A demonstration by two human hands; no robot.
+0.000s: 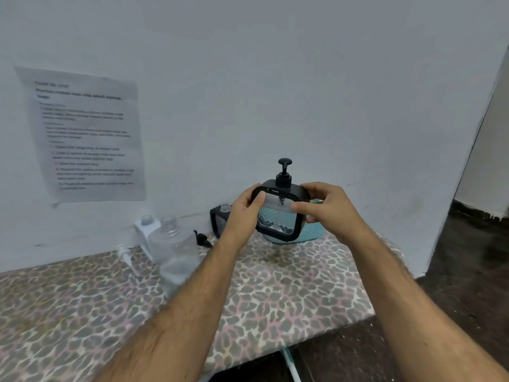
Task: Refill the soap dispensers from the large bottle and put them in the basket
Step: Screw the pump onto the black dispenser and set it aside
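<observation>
- so both hands had 1 dispenser up in the air: the left hand (242, 213) gripped its left edge, thumb across the front, and the right hand (327, 209) pinched the right edge with fingers curled round it.
- that black-framed dispenser (278, 216) had its pump screwed on and hung just above the teal basket (309, 234) by the wall, not in it yet. looked to me like this one was filled and about to go in, though i couldn't really see a soap level.
- still left, i'd guess: a second black dispenser (219, 219) sat open with no pump, just left of the basket, and a white dispenser (144, 230) also sat open further left.
- loose black pump (202, 239) and white pump (128, 256) lay on the leopard-print table (303, 293).
- large clear bottle (176, 252) stood uncapped in front of the white one.
- no brand or label visible on any bottle. the paper sheet (85, 133) taped to the wall had printed text but was too blurry to read.
</observation>
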